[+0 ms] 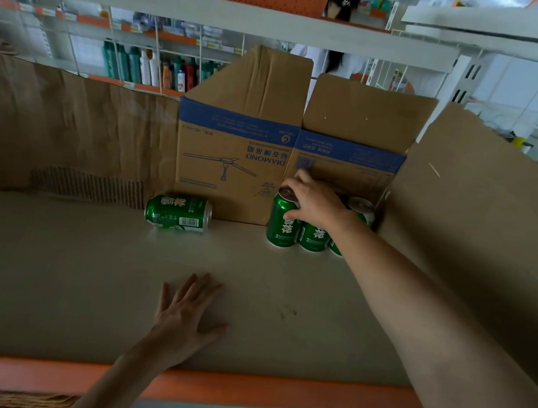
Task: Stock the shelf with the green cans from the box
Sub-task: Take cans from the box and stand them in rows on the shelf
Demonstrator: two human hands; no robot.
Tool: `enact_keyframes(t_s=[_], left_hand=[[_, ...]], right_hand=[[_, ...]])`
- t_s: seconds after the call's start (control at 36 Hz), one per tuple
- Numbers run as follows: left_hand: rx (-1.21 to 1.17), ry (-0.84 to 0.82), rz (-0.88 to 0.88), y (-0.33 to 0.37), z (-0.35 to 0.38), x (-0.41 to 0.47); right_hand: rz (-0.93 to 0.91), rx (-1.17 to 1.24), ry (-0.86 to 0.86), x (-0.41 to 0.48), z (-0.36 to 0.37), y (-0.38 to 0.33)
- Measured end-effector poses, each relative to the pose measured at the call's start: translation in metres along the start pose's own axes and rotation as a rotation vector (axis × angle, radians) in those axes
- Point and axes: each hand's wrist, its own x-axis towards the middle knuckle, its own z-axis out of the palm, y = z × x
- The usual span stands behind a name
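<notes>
An upright green can point(283, 228) is grasped by its top in the right hand point(313, 199), against the cardboard box point(231, 164). Neighbouring cans point(314, 238) are stood before the box's right corner, and a toppled can point(177, 212) is seen before its left. The left hand point(186, 316) is laid flat on the shelf point(45, 259), fingers straight, in front of the box.

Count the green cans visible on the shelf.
4. A toppled can lies at left; three stand in a row before the cardboard box: the leftmost can, gripped by the right hand, the middle can, and the rightmost can, partly behind the forearm. Others may be hidden.
</notes>
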Motion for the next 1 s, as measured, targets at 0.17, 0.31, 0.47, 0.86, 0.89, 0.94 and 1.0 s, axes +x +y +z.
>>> enact_keyframes(t_s=[0.17, 0.31, 0.47, 0.86, 0.89, 0.94, 1.0], left_hand=[[0.036, 0.001, -0.005, 0.0, 0.001, 0.0], [0.051, -0.012, -0.009, 0.0, 0.0, 0.0], [0.058, -0.019, -0.017, -0.002, 0.002, 0.002], [-0.096, 0.082, 0.071, -0.004, 0.001, 0.002], [-0.151, 0.119, 0.091, -0.005, 0.0, 0.002], [-0.263, 0.214, 0.15, -0.006, 0.0, 0.002], [-0.361, 0.275, 0.18, -0.008, -0.001, 0.0]], right_hand=[[-0.019, -0.107, 0.18, -0.015, 0.001, -0.004], [-0.013, 0.08, 0.358, -0.052, 0.012, -0.017], [0.119, 0.187, 0.193, -0.113, 0.047, -0.037], [0.327, 0.195, 0.133, -0.197, 0.096, -0.072], [0.339, 0.173, 0.134, -0.199, 0.098, -0.072], [0.353, 0.169, 0.135, -0.201, 0.099, -0.073], [0.356, 0.173, 0.136, -0.202, 0.099, -0.074]])
